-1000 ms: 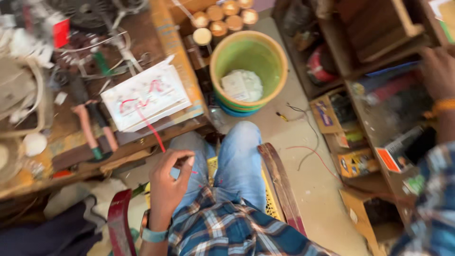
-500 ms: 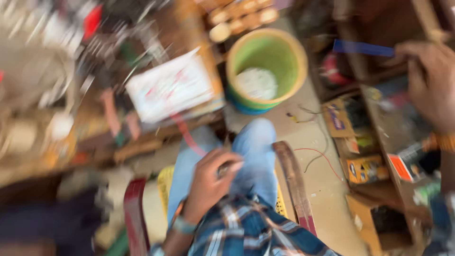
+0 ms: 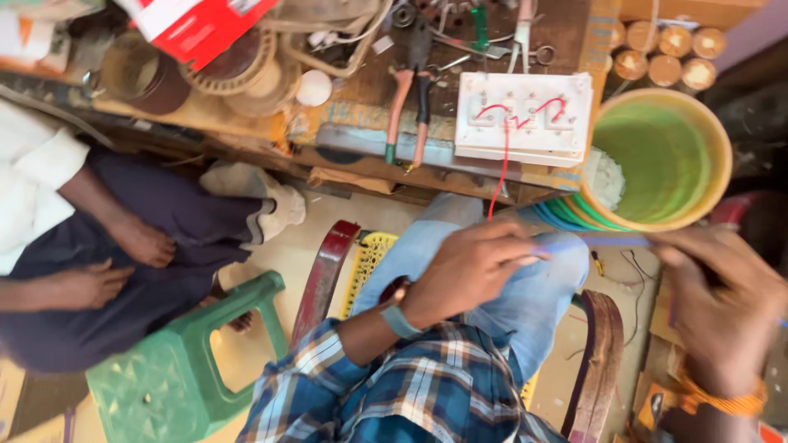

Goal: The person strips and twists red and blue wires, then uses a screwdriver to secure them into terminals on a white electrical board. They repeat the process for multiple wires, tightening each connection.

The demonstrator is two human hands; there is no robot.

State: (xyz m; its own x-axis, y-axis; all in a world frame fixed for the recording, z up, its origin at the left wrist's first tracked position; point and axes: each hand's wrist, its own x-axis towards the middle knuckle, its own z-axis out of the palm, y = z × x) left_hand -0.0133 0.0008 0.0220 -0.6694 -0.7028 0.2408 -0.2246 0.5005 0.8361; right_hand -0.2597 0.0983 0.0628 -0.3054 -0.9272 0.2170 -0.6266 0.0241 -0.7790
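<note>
Cluttered workbench point(image 3: 369, 107) behind; both hands' fingers clamped on thin blue rod point(image 3: 599, 241).

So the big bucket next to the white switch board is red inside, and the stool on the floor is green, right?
Not quite. The head view shows the bucket beside the white switch board is green inside with a yellowish rim, not red. The stool is green.
</note>
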